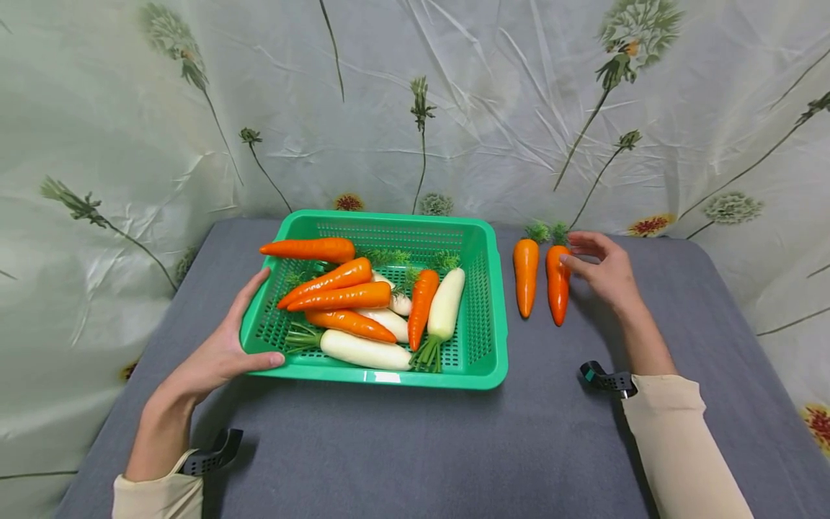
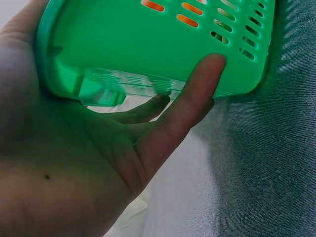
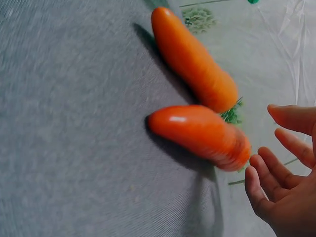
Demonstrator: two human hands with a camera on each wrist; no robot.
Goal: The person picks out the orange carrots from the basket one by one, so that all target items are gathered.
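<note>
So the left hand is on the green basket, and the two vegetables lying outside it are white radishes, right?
Not quite: the head view shows two orange carrots lying outside the green basket. The left hand is indeed on that basket.

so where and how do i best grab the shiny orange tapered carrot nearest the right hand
Probably the thick upper part of that carrot, just below its feathery green top, coming from the right. It tapers toward the near tip, and another orange tapered carrot lies close on its left, leaving the right side freer.
</note>
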